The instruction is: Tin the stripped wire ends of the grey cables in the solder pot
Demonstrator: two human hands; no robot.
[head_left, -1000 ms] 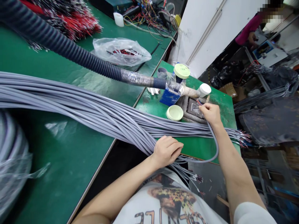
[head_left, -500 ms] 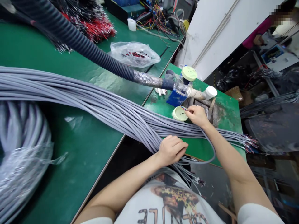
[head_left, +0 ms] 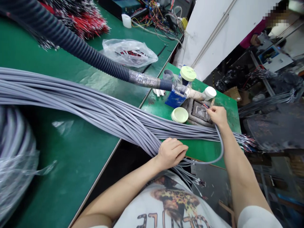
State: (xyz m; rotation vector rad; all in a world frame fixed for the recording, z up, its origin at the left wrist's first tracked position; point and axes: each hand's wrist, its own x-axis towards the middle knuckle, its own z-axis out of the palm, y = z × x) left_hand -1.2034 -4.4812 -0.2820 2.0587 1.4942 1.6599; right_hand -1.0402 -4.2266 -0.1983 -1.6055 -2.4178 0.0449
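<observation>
My right hand (head_left: 218, 116) pinches the end of a grey cable (head_left: 222, 145), its thin coloured wires (head_left: 206, 106) pointing over a solder pot (head_left: 199, 111) with a shiny surface. From the hand, that cable loops down toward my left hand (head_left: 171, 153). My left hand is curled over the thick bundle of grey cables (head_left: 106, 112), close to where some cables hang over the bench edge; its fingertips are hidden. Beside the pot stands an open pale yellow tub (head_left: 180, 115). Stripped wire ends (head_left: 247, 141) spread at the bundle's far right.
A ribbed hose (head_left: 95, 58) crosses above the bench to a nozzle by the pot. Nearby are a blue box (head_left: 175, 98), a white tub (head_left: 210, 92) and a yellow-lidded container (head_left: 188, 73). Plastic-wrapped coiled cable (head_left: 16, 164) lies left. A person (head_left: 254, 36) is in the background.
My right hand has moved right, carrying the cable's wire ends from the pale yellow tub to over the solder pot. My left hand stays on the bundle. The view has shifted slightly.
</observation>
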